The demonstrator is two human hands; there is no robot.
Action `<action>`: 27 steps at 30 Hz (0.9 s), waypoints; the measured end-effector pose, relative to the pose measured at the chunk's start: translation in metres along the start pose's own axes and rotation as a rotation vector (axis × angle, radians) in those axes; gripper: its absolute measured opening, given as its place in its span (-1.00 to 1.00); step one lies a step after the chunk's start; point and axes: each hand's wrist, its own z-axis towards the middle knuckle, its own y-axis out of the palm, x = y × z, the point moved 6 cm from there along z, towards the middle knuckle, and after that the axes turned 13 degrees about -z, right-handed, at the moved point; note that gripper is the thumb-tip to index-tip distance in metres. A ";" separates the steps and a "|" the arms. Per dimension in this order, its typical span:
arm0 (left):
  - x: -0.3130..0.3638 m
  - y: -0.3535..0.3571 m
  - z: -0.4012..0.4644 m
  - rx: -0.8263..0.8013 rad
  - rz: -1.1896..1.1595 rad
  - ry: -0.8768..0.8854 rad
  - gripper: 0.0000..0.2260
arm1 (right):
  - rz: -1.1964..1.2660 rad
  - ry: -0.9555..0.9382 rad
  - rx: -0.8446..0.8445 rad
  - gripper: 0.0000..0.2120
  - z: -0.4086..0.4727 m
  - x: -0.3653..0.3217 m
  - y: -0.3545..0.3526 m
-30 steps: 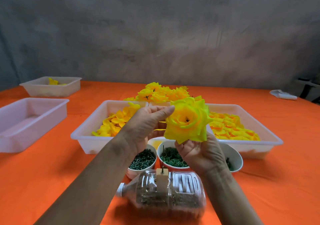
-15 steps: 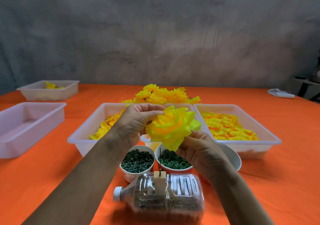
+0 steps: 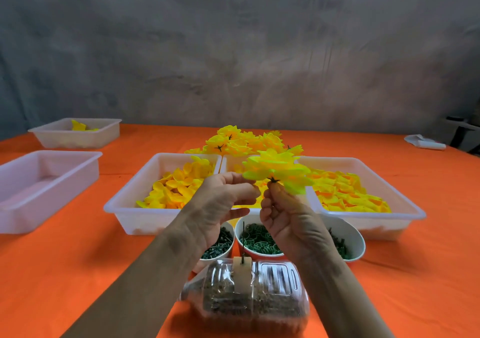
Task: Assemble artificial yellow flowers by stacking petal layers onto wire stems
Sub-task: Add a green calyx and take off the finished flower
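As the flower weighed nothing, my right hand pinched its dark underside. My left hand hovered beside the floppy petals, fingers loosely curled, empty.

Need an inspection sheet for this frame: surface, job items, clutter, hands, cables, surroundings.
Surface: orange tablecloth, no spills seen.
Job's things: assembled yellow flower held up, underside showing; petal trays and filled; finished flower pile behind them; three bowls of green parts, e.g.; plastic bottle on its side with an upright wire in a block.
Clutter: empty tray, far tray with few petals, white item at far right.
Hands: left hand touching a petal edge; right hand pinching flower's base.
Cables: nothing seen.
Surroundings: grey wall; dark furniture at right edge.
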 end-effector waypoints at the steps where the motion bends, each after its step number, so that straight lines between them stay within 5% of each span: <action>1: 0.000 0.000 -0.001 -0.006 -0.043 -0.024 -0.92 | -0.022 -0.026 0.005 -0.91 0.001 0.001 -0.002; 4: -0.001 0.001 -0.004 -0.020 -0.191 -0.106 -0.91 | -0.137 -0.133 0.028 -0.92 0.001 0.000 -0.011; 9: 0.001 -0.008 -0.004 0.073 -0.122 -0.038 -0.78 | -0.371 -0.340 -0.011 -0.41 -0.004 -0.008 -0.011; 16: 0.006 -0.017 -0.001 0.136 -0.151 0.024 -0.81 | -0.350 -0.368 -0.056 -0.54 -0.003 -0.010 -0.015; 24: -0.007 -0.010 -0.004 0.056 -0.153 -0.117 -0.94 | -0.231 -0.266 0.028 -0.34 0.002 -0.003 -0.022; 27: -0.007 -0.007 -0.003 0.054 -0.162 -0.103 -0.92 | -0.291 -0.296 0.001 -0.50 0.000 -0.005 -0.020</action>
